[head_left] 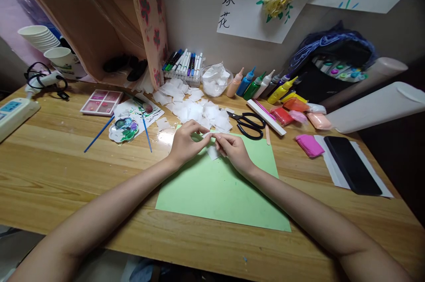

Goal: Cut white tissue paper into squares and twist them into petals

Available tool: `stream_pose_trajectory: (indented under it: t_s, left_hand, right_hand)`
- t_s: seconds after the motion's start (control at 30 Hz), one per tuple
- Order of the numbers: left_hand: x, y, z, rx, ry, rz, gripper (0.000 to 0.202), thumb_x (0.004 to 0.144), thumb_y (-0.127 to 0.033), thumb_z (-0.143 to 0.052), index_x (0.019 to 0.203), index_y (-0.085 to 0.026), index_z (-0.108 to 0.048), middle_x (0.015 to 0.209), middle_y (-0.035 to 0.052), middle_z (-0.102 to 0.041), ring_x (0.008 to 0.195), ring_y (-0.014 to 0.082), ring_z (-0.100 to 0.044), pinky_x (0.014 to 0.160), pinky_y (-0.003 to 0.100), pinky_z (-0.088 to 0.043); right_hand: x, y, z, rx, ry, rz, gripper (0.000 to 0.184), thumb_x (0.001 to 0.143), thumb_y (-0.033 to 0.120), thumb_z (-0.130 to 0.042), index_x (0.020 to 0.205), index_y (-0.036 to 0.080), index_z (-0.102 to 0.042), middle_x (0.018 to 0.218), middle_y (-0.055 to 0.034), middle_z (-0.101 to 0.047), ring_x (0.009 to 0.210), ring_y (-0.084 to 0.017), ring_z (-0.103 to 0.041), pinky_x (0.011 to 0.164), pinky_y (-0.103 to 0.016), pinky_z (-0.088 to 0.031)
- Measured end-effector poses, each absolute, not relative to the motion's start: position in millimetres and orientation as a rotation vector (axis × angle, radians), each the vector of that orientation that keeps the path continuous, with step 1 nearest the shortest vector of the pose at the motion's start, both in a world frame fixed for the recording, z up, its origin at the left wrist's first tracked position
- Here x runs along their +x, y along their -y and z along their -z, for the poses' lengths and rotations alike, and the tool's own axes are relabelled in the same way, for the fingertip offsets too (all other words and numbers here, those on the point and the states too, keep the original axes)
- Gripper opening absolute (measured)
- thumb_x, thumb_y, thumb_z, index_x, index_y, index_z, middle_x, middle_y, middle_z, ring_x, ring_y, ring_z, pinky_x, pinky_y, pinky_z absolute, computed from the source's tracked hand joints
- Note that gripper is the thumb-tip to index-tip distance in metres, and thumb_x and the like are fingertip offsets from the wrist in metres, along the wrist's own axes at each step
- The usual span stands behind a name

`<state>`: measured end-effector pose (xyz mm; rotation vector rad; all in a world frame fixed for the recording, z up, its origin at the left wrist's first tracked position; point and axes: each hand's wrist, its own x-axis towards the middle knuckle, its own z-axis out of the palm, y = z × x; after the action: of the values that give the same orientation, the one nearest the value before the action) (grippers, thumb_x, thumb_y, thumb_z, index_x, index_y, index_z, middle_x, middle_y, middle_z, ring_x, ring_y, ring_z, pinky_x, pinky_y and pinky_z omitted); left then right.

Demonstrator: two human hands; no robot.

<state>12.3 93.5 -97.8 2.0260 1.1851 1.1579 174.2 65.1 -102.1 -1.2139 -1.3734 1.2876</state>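
My left hand (189, 142) and my right hand (232, 149) meet above the upper part of a green sheet of paper (222, 193). Between their fingertips is a small piece of white tissue paper (207, 135), pinched from both sides and mostly covered by the fingers. Another white tissue piece (213, 153) shows just below the fingers, over the green sheet; whether it joins the pinched one I cannot tell. Just beyond my hands lies a loose heap of white tissue squares (199, 111). Black-handled scissors (250, 123) rest right of the heap, partly over the green sheet.
Paint bottles (250, 85), a plastic bowl of tissue (216, 80) and markers (186, 65) line the wall. Leftward are a paint palette (123, 130), brushes (99, 133) and a power strip (16, 113). On the right lie clay packs (310, 145) and a phone (352, 164).
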Motion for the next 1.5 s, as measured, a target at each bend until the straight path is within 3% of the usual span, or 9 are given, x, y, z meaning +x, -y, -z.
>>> stream_pose_trajectory:
  t_s: [0.13,0.37,0.7,0.87,1.0,1.5]
  left_hand:
    - [12.4,-94.4,97.9,1.979,-1.155,-1.159,0.011,0.081,-0.026,-0.061,0.082,-0.018,-0.068,0.078,0.0035,-0.062,0.073,0.0137,-0.056,0.066,0.027,-0.045]
    - [12.7,-94.6,95.4,2.004,-1.190,-1.149,0.009,0.078,-0.025,-0.063,0.074,-0.017,-0.065,0.077,0.0030,-0.061,0.076,0.0147,-0.056,0.069,0.028,-0.044]
    - [13.9,-96.5,96.0,1.960,-1.177,-1.125,0.009,0.074,-0.019,-0.064,0.067,-0.016,-0.060,0.070,-0.0005,-0.057,0.066,0.0116,-0.051,0.062,0.024,-0.040]
    - [13.0,-98.0,98.2,1.917,-1.143,-1.091,0.012,0.075,-0.023,-0.064,0.066,-0.016,-0.062,0.069,-0.0003,-0.055,0.065,0.0112,-0.050,0.059,0.024,-0.038]
    - [12.2,-100.0,100.6,1.856,-1.119,-1.048,0.013,0.077,-0.027,-0.065,0.069,-0.017,-0.066,0.072,0.0002,-0.056,0.066,0.0108,-0.050,0.059,0.024,-0.038]
    - [11.9,-101.1,100.9,1.777,-1.098,-1.028,0.019,0.076,-0.033,-0.066,0.067,-0.017,-0.067,0.074,0.0007,-0.055,0.067,0.0111,-0.050,0.059,0.024,-0.037]
  right_hand:
    - [174.9,-65.2,101.2,-1.212,1.378,-1.290,0.042,0.086,0.048,-0.049,0.057,0.017,-0.050,0.045,0.0047,-0.038,0.041,-0.008,-0.031,0.044,-0.024,-0.025]
    - [174.2,-65.1,100.5,-1.177,1.414,-1.291,0.041,0.086,0.045,-0.049,0.056,0.017,-0.049,0.048,0.0044,-0.039,0.043,-0.008,-0.032,0.046,-0.024,-0.026]
    - [174.7,-65.0,100.0,-1.203,1.413,-1.255,0.039,0.084,0.041,-0.053,0.056,0.015,-0.053,0.050,0.0042,-0.040,0.046,-0.007,-0.034,0.048,-0.024,-0.027]
    - [173.0,-65.8,102.3,-1.235,1.357,-1.224,0.025,0.079,0.036,-0.060,0.077,0.014,-0.069,0.060,0.0010,-0.055,0.052,-0.009,-0.040,0.050,-0.023,-0.032]
    - [173.2,-66.7,105.5,-1.264,1.341,-1.174,0.024,0.075,0.035,-0.063,0.081,0.014,-0.073,0.072,-0.0036,-0.065,0.059,-0.012,-0.049,0.054,-0.024,-0.036]
    - [173.6,-66.8,105.1,-1.276,1.340,-1.152,0.023,0.074,0.034,-0.064,0.075,0.013,-0.070,0.061,-0.0004,-0.057,0.053,-0.009,-0.043,0.049,-0.023,-0.033]
